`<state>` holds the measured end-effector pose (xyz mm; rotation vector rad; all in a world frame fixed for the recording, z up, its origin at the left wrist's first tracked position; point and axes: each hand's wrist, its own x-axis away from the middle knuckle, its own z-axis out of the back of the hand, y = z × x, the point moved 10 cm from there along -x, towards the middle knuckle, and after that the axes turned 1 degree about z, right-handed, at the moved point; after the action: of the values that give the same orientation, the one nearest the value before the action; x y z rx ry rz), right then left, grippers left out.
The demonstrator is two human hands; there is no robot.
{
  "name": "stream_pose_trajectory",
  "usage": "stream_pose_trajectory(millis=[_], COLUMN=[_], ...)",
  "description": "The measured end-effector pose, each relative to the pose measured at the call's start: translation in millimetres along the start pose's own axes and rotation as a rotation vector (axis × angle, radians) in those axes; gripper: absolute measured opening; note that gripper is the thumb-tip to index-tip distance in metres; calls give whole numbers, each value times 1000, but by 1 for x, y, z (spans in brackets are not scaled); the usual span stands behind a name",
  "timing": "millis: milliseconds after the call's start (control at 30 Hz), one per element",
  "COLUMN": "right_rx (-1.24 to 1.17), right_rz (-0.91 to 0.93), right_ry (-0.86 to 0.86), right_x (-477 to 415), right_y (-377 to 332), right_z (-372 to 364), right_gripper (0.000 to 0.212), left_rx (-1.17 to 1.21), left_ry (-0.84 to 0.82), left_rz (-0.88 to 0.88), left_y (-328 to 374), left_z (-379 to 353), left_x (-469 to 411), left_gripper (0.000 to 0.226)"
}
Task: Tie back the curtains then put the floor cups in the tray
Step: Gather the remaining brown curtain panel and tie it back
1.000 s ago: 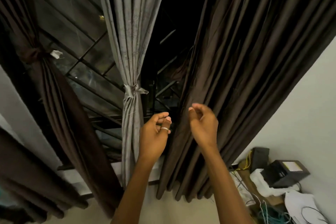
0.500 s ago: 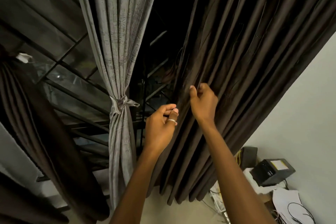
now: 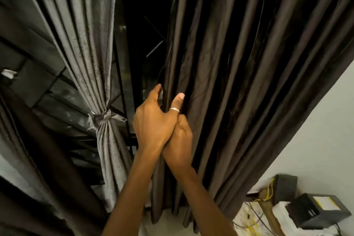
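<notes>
Brown curtain: hangs untied, right of the window gap. Left hand: fingers curled round its edge, thumb on the front. Right hand: just beneath, against the folds; fingers hidden, grip unclear.

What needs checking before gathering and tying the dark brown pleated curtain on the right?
1. Hold of left hand on dark brown pleated curtain, thumb in front of its edge: ok.
2. Hold of right hand: cannot tell, fingers hidden behind left hand.
3. Brown curtain fully gathered: not ok, pleats spread wide.
4. Tie for it: cannot tell, none in view.
5. Pale grey curtain tied: ok, bunched by a knotted band.
</notes>
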<state>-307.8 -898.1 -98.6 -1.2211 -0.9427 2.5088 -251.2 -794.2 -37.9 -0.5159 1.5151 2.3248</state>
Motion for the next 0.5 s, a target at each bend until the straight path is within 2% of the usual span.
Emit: stream_pose_trajectory(millis=[67, 100, 133, 200, 300, 400, 500], right_rx=[12, 66, 62, -125, -261, -131, -186], right_rz=[17, 88, 62, -4, -81, 104, 114], right_ry=[-54, -14, 27, -1, 4, -39, -77], right_x=[8, 6, 4, 7, 12, 15, 22], right_y=[5, 0, 4, 18, 22, -1, -2], right_z=[-6, 1, 8, 2, 6, 5, 6], right_gripper=[22, 14, 16, 27, 20, 10, 13], left_rx=[-69, -88, -108, -175, -262, -188, -161], left_ry=[84, 108, 126, 164, 224, 233, 213], left_rz=[-29, -27, -21, -35, -98, -90, -102], left_y=[15, 20, 24, 30, 38, 27, 17], left_z=[3, 3, 1, -2, -1, 7, 16], left_x=[1, 1, 1, 2, 7, 7, 3], left_gripper=[72, 69, 66, 55, 37, 37, 43])
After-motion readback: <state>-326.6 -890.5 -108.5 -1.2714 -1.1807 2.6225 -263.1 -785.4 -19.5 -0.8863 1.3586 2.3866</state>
